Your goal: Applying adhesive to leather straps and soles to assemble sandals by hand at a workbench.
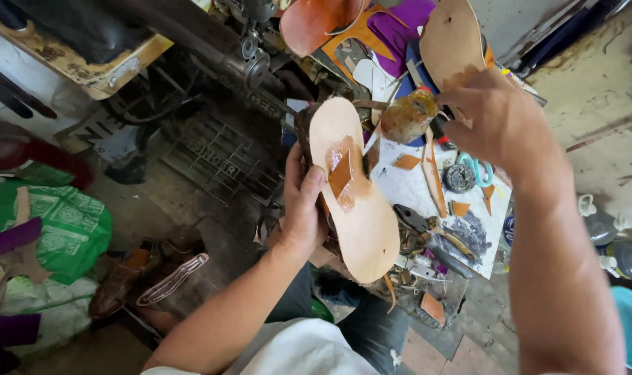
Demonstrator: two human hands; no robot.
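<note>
the left hand (303,208) gripped a tan leather sandal sole (354,194) by its edge, thumb pressed across the face, holding it upright and tilted toward the camera at the centre of view. a small brown leather patch (341,175) lay on the sole inside a shiny wet smear of glue. the right hand (500,121), raised at about two o'clock from the sole, was closed around something; its back faced the camera, so i could not tell exactly what the fingers pinched, though a glue-caked jar (407,114) sat just beside them at its nine o'clock.

at four o'clock from the sole lay a white work board (413,187) strewn with leather scraps, scissors with teal handles (477,170) and dark tools. at twelve o'clock hung orange and purple leather cut-outs (371,28); at ten o'clock stood an old treadle sewing machine (225,62).

judging from this, the patch could have slid off line, since the sole was tilted and the glue looked wet. the thumb sat close to the smear and could have picked up glue. the jar seemed easy to tip over the board.
</note>
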